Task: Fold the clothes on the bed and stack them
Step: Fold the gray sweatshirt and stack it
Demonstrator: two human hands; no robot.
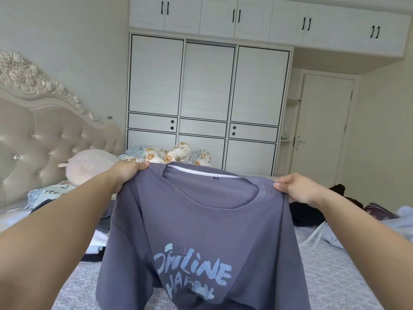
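Observation:
A grey-purple T-shirt (201, 224) with pale blue lettering hangs in front of me above the bed (330, 276), its printed front facing me. My left hand (127, 173) pinches the left shoulder of the shirt. At the other shoulder, my right hand (297, 189) grips the fabric, thumb on top. The shirt's lower hem falls out of view at the bottom. Its body hides the middle of the bed.
Dark clothes (312, 211) and pale garments (397, 229) lie on the right of the bed. Folded or piled clothes (98, 242) sit at the left. A pink pillow (89, 166) and floral bedding (174, 154) lie by the tufted headboard (44, 139). White wardrobes (207, 104) stand behind.

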